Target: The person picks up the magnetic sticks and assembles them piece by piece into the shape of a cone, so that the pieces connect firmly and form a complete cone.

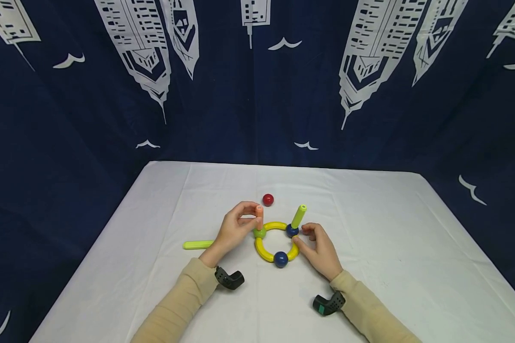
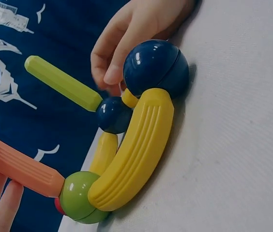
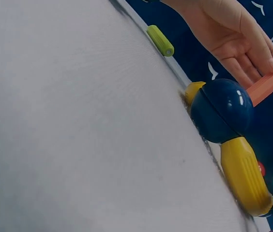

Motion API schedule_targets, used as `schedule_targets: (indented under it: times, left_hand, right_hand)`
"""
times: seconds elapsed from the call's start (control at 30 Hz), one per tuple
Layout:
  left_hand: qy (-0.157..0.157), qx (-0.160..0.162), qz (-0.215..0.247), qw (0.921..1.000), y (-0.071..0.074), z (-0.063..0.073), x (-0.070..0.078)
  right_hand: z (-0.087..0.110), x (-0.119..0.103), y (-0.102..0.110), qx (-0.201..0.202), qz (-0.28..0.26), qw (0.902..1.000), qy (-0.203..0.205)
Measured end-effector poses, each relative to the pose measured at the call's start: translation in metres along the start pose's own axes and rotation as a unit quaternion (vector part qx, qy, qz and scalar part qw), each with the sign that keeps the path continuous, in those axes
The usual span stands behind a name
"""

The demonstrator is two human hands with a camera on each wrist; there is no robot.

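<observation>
A ring of curved yellow rods (image 1: 262, 251) and balls lies on the white cloth. My left hand (image 1: 235, 227) pinches an orange rod (image 2: 26, 166) between thumb and fingers; the rod stands upright with its lower end at the green ball (image 2: 81, 195). My right hand (image 1: 319, 247) is at the ring's right side, fingers loosely bent, thumb and forefinger close by the rear blue ball (image 1: 292, 230). A light green rod (image 1: 299, 216) stands in that ball, leaning slightly right. The front blue ball (image 1: 281, 259) joins two yellow rods nearest me.
Behind the ring sits a red ball (image 1: 268, 199). A second light green rod (image 1: 196, 245) lies flat to the left, partly hidden by my left wrist. The white-covered table (image 1: 369, 209) ends at a dark blue curtain (image 1: 257, 119) with white building prints.
</observation>
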State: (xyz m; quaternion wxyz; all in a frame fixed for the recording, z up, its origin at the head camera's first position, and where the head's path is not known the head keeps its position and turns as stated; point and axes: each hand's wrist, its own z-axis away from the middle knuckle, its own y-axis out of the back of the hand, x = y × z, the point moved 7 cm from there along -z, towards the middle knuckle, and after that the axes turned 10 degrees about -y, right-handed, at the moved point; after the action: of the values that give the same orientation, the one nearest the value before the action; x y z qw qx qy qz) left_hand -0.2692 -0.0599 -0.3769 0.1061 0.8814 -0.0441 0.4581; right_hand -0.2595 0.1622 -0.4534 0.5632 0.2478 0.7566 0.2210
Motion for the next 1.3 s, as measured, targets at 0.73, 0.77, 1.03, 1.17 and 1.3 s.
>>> schedule_targets:
  times: [0.73, 0.77, 1.03, 1.17, 1.3]
  left_hand:
    - [0.056, -0.007, -0.017, 0.9983, 0.030, 0.006, -0.013]
    - [0.059, -0.005, -0.018, 0.9981, 0.035, 0.007, -0.017]
    - [0.079, -0.019, -0.043, 0.9957, 0.081, 0.022, -0.040]
    - [0.109, -0.043, -0.029, 0.9927, 0.097, 0.033, -0.046]
    - [0.134, -0.068, -0.018, 0.9885, 0.108, 0.042, -0.052]
  right_hand:
    - [-0.005, -0.001, -0.009, -0.037, 0.036, 0.9984, 0.024]
    - [-0.005, 0.000, -0.008, -0.036, 0.037, 0.9984, 0.023]
    - [-0.003, -0.002, -0.005, -0.025, 0.039, 0.9983, 0.036]
    - [-0.002, -0.003, -0.004, -0.022, 0.038, 0.9985, 0.034]
    - [-0.001, -0.002, -0.004, -0.022, 0.029, 0.9990, 0.027]
